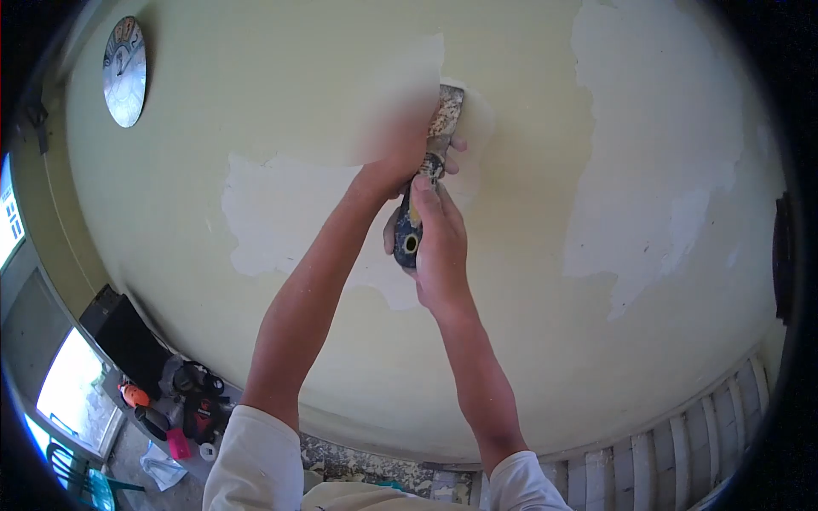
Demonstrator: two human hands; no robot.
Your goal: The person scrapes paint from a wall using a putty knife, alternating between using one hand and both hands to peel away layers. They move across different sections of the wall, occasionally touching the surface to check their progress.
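Note:
A pale yellow wall (pixel 281 94) fills the view, with large white patches (pixel 281 213) where paint has come off. Both of my hands hold a scraper (pixel 443 115) with a paint-crusted blade pressed flat against the wall. My left hand (pixel 405 145) is blurred and sits high on the tool near the blade, its fingertips wrapped around it. My right hand (pixel 439 247) grips the dark handle (pixel 409 238) lower down, thumb along the shaft.
A round wall clock (pixel 125 71) hangs at the upper left. Another big bare patch (pixel 656 145) spreads on the right. Bags and small items (pixel 183 400) lie on the floor at the lower left beside a doorway (pixel 72 392). White slats (pixel 682 460) show at the lower right.

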